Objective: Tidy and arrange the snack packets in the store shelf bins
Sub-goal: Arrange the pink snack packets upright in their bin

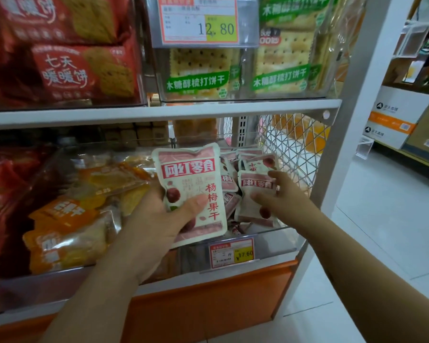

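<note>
Your left hand (156, 219) grips a pink packet (191, 169) upright over the near edge of the clear bin (275, 241). Your right hand (282, 194) pinches a second packet (248, 206) standing in that bin, just to the right

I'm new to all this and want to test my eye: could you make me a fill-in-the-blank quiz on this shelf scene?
The left hand holds a pink packet with its ___ across the front.
The right hand grips a second packet in the bin on the ___ shelf.
The upper price tag reads ___.
Missing: thumb; lower; 12.80.
</note>
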The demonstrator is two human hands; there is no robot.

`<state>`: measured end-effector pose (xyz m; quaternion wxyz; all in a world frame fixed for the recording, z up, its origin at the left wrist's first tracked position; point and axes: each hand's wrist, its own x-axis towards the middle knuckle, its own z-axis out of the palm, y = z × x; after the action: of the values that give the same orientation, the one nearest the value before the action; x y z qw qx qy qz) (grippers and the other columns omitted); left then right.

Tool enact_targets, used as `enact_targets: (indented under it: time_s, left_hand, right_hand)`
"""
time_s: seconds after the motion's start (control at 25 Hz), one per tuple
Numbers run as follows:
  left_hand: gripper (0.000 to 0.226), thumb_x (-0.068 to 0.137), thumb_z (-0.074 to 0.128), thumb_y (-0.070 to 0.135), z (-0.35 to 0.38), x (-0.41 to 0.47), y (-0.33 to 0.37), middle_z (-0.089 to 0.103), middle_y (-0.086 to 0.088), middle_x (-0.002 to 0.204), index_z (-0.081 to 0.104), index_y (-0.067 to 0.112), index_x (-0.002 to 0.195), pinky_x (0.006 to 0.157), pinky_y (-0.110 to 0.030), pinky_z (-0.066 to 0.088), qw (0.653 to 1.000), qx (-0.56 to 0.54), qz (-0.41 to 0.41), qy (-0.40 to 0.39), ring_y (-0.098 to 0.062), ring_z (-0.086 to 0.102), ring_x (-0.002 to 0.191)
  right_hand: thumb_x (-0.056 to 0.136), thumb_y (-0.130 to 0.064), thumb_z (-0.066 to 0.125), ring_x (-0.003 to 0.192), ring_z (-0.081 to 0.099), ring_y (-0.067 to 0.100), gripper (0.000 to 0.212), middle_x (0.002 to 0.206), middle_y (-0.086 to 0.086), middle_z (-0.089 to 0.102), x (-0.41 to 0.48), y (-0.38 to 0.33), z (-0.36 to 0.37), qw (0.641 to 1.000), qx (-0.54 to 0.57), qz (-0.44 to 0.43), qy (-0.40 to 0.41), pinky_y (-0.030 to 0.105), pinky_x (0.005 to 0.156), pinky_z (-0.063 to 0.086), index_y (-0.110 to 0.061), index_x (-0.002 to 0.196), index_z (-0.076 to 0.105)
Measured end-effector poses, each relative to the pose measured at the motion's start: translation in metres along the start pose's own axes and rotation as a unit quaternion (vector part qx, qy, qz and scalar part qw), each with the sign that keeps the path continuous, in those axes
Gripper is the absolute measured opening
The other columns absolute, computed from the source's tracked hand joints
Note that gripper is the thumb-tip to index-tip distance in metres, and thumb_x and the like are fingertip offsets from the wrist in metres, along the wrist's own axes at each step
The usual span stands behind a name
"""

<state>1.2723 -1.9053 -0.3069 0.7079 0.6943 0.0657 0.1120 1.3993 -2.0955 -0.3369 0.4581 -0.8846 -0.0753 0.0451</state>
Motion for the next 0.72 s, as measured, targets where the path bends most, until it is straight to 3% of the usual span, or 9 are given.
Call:
enact_targets:
  time_s: [0.12,0.24,0.4,0.56,0.64,0.72]
  left_hand:
    - [0.026,0.074,0.067,0.027,-0.001,0.004,-0.004,0.071,0.021,0.09,0.06,0.031,0.099,0.061,-0.016,0.055,0.998,0.016,0.026,0.048,0.006,0.066,0.079]
    - [0.026,0.078,0.068,0.029,-0.003,0.006,-0.009,0.065,0.034,0.081,0.055,0.04,0.098,0.056,-0.009,0.051,0.993,0.076,0.053,0.077,0.017,0.061,0.075]
    - [0.038,0.078,0.07,0.028,0.003,0.004,-0.014,0.062,0.031,0.091,0.05,0.039,0.108,0.054,-0.004,0.046,0.987,0.118,0.07,0.086,0.016,0.06,0.077]
    - [0.048,0.08,0.071,0.02,0.021,-0.001,-0.014,0.057,0.032,0.095,0.045,0.037,0.116,0.053,-0.001,0.044,0.981,0.15,0.105,0.072,0.02,0.056,0.078]
    - [0.054,0.079,0.072,0.021,0.039,0.003,-0.013,0.056,0.035,0.095,0.042,0.039,0.121,0.064,-0.01,0.052,0.977,0.17,0.122,0.049,0.016,0.057,0.084]
    - [0.063,0.079,0.072,0.025,0.06,0.012,-0.015,0.056,0.033,0.102,0.037,0.04,0.129,0.076,-0.015,0.051,0.97,0.196,0.143,0.021,0.014,0.055,0.089]
  right_hand:
    - [0.07,-0.033,0.074,0.101,0.06,0.028,0.087,0.133,0.01,0.046,0.019,0.01,0.008,0.997,-0.07,0.023,0.028,0.046,0.087,0.051,-0.025,0.142,0.024]
    - [0.066,-0.023,0.079,0.1,0.06,0.029,0.091,0.126,0.009,0.051,0.019,0.007,0.01,0.997,-0.045,0.023,0.059,0.047,0.081,0.054,-0.029,0.139,0.026]
    - [0.074,-0.01,0.072,0.079,0.059,0.014,0.079,0.103,-0.002,0.057,0.002,-0.005,0.007,0.996,0.0,-0.025,0.085,0.034,0.065,0.053,-0.025,0.139,0.029]
    - [0.078,-0.005,0.067,0.072,0.063,-0.001,0.07,0.093,-0.014,0.059,-0.04,-0.019,-0.019,0.971,0.102,-0.117,0.182,0.016,0.051,0.05,-0.027,0.136,0.033]
    - [0.08,-0.007,0.066,0.075,0.063,-0.008,0.047,0.09,-0.02,0.059,-0.061,-0.02,-0.026,0.958,0.14,-0.148,0.204,0.01,0.052,0.051,-0.026,0.117,0.045]
    - [0.08,-0.006,0.064,0.081,0.064,-0.002,0.038,0.092,-0.018,0.06,-0.071,-0.014,-0.027,0.952,0.167,-0.155,0.202,0.01,0.057,0.053,-0.026,0.107,0.046]
